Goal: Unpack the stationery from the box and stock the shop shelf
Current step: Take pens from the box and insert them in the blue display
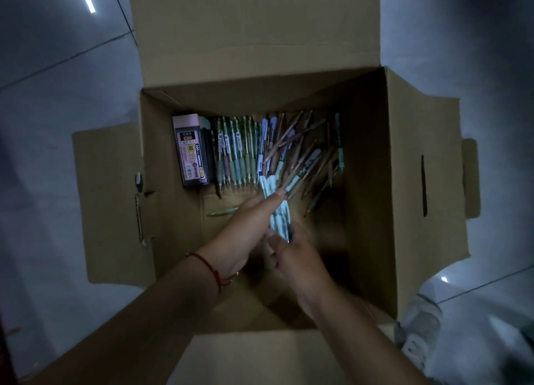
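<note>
Left hand [245, 228] and right hand [291, 257] both grasping pale-blue pen bundle [276, 208] inside cardboard box [404, 182] — loose pens [303, 153] beyond fingertips, pink lead-refill case [190, 150] beyond left hand.

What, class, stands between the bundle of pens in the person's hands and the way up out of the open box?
Nothing visible does. The left hand and right hand both grip the bundle of pens inside the cardboard box, whose flaps are folded outward. The loose pens lie beyond and beneath it, not above.

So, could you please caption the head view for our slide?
Both hands gather a bundle of pens inside the open cardboard box.
</note>
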A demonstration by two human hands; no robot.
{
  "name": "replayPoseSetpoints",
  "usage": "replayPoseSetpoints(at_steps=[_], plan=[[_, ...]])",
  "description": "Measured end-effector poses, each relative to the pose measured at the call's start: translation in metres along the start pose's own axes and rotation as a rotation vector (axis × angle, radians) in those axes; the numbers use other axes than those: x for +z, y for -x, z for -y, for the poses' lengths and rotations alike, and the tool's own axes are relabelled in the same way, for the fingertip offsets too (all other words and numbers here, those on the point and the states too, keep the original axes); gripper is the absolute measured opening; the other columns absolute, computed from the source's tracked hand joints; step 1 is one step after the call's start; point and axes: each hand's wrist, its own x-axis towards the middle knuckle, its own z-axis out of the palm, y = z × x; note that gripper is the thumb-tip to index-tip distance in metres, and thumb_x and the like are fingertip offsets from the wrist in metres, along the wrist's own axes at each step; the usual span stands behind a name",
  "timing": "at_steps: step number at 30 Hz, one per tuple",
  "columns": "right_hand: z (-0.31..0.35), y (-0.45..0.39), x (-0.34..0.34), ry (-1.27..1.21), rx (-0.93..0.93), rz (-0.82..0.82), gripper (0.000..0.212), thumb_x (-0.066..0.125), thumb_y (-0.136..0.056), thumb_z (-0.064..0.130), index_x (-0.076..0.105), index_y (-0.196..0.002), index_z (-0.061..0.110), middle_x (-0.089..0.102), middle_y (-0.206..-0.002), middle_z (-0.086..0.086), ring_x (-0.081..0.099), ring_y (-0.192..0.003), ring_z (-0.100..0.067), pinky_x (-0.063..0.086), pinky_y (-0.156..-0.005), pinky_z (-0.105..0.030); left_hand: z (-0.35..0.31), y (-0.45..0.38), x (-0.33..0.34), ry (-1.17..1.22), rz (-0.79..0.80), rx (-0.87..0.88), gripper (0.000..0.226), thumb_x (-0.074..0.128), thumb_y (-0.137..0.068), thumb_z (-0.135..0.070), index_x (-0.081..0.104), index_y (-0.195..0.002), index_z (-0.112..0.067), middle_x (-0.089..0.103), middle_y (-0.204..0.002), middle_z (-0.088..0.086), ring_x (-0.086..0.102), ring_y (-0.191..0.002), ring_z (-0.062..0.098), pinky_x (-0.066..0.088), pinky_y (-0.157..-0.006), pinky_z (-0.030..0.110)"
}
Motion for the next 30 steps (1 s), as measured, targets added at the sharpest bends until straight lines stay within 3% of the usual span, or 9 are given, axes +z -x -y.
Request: replayPoseSetpoints(at_steps=[3,5,11,14,18,22,26,30], plan=[[0.002,0.025,0.005,-0.005,0.002,0.108,0.016,0.054,-0.098,0.019,0.059,-0.108,0.030,0.058,-0.073,0.012,0.052,-0.064,-0.003,0.044,-0.060,-0.023,0.002,0.001,0.002,0.162,0.027,-0.042,0.029,0.057,-0.097,-0.039,0.064,-0.105,-0.012,0.073,-0.090,0.012,0.069,-0.077,0.020,0.056,-0.063,0.030],[0.009,0.035,0.004,-0.021,0.043,0.125,0.016,0.053,-0.099,0.020,0.061,-0.110,0.028,0.063,-0.082,0.008,0.058,-0.072,-0.004,0.050,-0.064,-0.022,0.002,0.004,-0.002,0.256,0.028,-0.052,0.025,0.052,-0.100,-0.034,0.063,-0.101,-0.011,0.069,-0.081,0.011,0.069,-0.078,0.021,0.055,-0.060,0.029],[0.041,0.077,-0.009,-0.103,0.154,0.183,0.024,0.045,-0.104,0.020,0.066,-0.115,0.022,0.074,-0.100,-0.002,0.069,-0.083,-0.014,0.056,-0.079,-0.030,-0.002,0.036,-0.014,0.399,0.003,-0.139,0.043,0.049,-0.096,-0.051,0.061,-0.095,-0.011,0.068,-0.074,0.005,0.068,-0.067,0.019,0.054,-0.061,0.031],[0.064,0.112,-0.012,-0.144,0.212,0.144,0.020,0.047,-0.103,0.021,0.067,-0.109,0.018,0.075,-0.098,-0.003,0.072,-0.087,-0.020,0.057,-0.084,-0.039,-0.008,0.069,-0.008,0.539,-0.092,-0.167,0.045,0.048,-0.097,-0.051,0.062,-0.099,-0.008,0.067,-0.077,0.009,0.066,-0.061,0.022,0.055,-0.052,0.030],[0.098,0.168,-0.019,-0.209,0.288,0.056,0.013,0.053,-0.100,0.019,0.064,-0.101,0.012,0.073,-0.102,-0.009,0.073,-0.089,-0.027,0.058,-0.078,-0.039,-0.031,0.121,-0.007,0.881,-0.147,-0.107,0.030,0.045,-0.101,-0.041,0.052,-0.087,-0.015,0.049,-0.060,-0.001,0.049,-0.046,0.012,0.047,-0.045,0.020],[0.141,0.236,-0.012,-0.409,0.363,-0.056,0.011,0.055,-0.098,0.010,0.061,-0.102,0.002,0.074,-0.097,-0.014,0.074,-0.084,-0.025,0.060,-0.075,-0.035,-0.066,0.204,0.004,0.783,-0.096,0.008,0.024,0.044,-0.102,-0.037,0.056,-0.097,-0.016,0.049,-0.063,-0.001,0.047,-0.052,0.012,0.046,-0.048,0.023],[0.201,0.312,0.003,-0.599,0.340,-0.108,0.014,0.048,-0.101,0.007,0.057,-0.090,0.008,0.076,-0.095,-0.014,0.075,-0.082,-0.024,0.058,-0.078,-0.036,-0.117,0.305,0.020,0.750,-0.063,0.104,0.021,0.047,-0.101,-0.029,0.059,-0.110,-0.014,0.051,-0.065,0.001,0.051,-0.053,0.011,0.048,-0.050,0.024],[0.273,0.414,0.008,-0.531,0.262,-0.055,0.014,0.050,-0.100,0.011,0.063,-0.095,0.010,0.075,-0.095,-0.011,0.071,-0.086,-0.031,0.054,-0.080,-0.041,-0.178,0.413,-0.001,0.670,0.005,0.196,0.016,0.048,-0.101,-0.024,0.052,-0.106,-0.010,0.046,-0.062,-0.001,0.043,-0.048,0.011,0.042,-0.044,0.023]])
